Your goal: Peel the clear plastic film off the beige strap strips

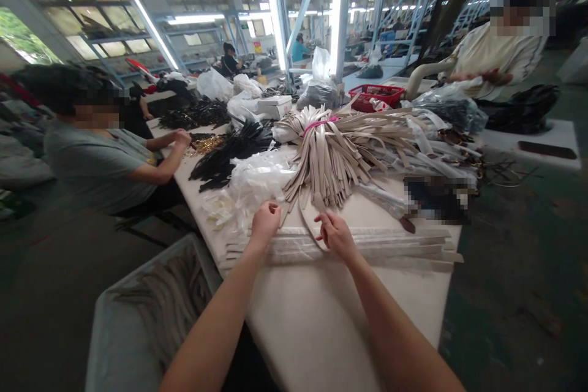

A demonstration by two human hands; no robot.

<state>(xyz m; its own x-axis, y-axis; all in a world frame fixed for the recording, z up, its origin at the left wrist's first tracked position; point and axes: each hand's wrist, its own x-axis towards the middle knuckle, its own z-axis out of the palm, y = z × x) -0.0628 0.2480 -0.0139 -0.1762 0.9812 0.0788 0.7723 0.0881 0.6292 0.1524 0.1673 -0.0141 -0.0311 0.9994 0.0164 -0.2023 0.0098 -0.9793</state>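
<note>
A big bundle of beige straps (328, 165), tied with a pink band (316, 125), lies on the white table (321, 312). My left hand (267, 219) is closed at the bundle's lower left, beside clear plastic bags (261, 177); what its fingers hold is too small to name. My right hand (335, 234) has its fingers curled around a loose beige strap that hangs from the bundle's front. Under and between both hands, flat strips in clear plastic (386, 245) lie across the table.
A bin (103, 318) with beige straps stands at the table's left. Black straps (234, 156), a white box (274, 107) and a red basket (376, 97) sit farther back. One person sits at left, another stands at back right.
</note>
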